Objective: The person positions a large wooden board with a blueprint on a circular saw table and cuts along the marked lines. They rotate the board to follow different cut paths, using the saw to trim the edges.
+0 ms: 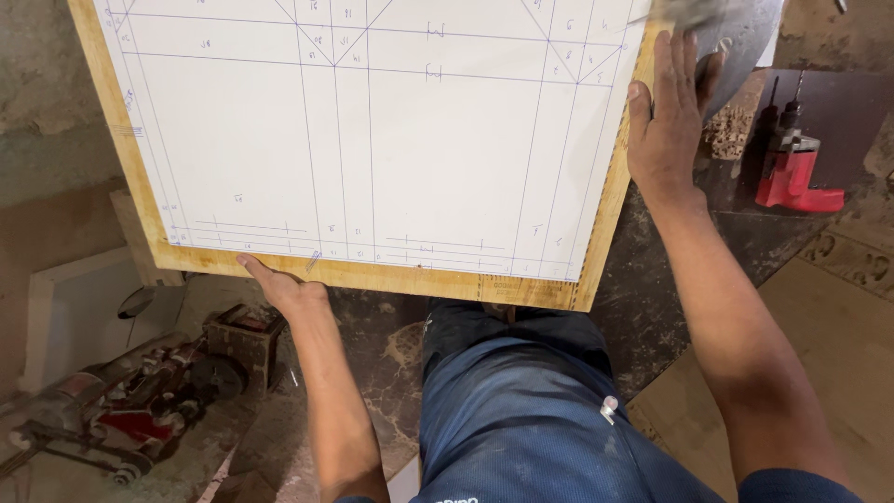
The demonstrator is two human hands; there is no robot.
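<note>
A person steadies a white-faced wooden board (372,140) ruled with blue layout lines, left hand (279,284) fingers hooked on its near edge, right hand (666,116) flat and open against its right edge; shifting it likely demands firmer grips.

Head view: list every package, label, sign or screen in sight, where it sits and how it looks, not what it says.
Marked board: large flat white panel with wooden edges, ruled with blue pen lines and small handwritten marks; left hand at its near edge, right hand on its right edge.
No packages, printed labels, signs or screens can be made out.
</note>
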